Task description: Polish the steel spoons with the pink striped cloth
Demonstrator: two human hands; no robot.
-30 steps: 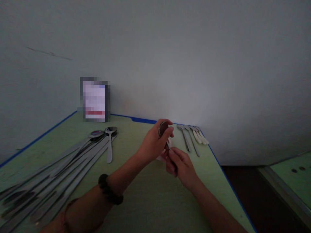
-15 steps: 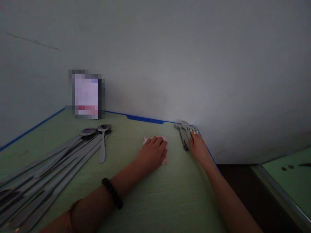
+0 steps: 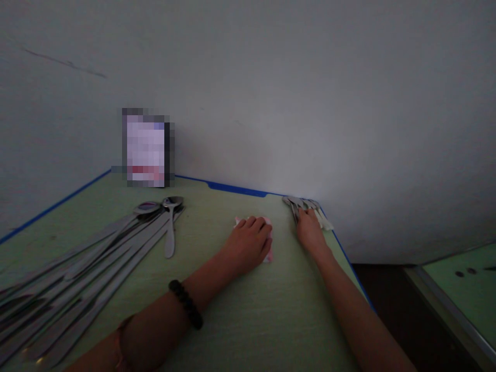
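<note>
Left hand (image 3: 250, 242): resting back-up on the pink cloth (image 3: 268, 255), fingers lying close together and curling over; not revealing whether pinching any fabric beneath.
Right hand (image 3: 310, 227): reaching over the spoons (image 3: 295, 201), fingers bending down among handles; not showing clearly whether pinching one.
Pink cloth: lying mid-desk (image 3: 217, 330), mostly hiding under the left hand.
Spoons: lying side by side near the far right corner, heads pointing toward the wall (image 3: 310, 103), just beside the pale handles (image 3: 326, 222) (the exact count getting lost in the dimness).
Long spoons (image 3: 96, 258): fanning across the left side, well apart from both hands, with a small spoon (image 3: 169, 238) lying by the heads.
Risk, right: possibly dragging neighbours askew or over the nearby edge, through crowding so closely.
Risk, left: perhaps bunching the fabric, through pressing unevenly.
</note>
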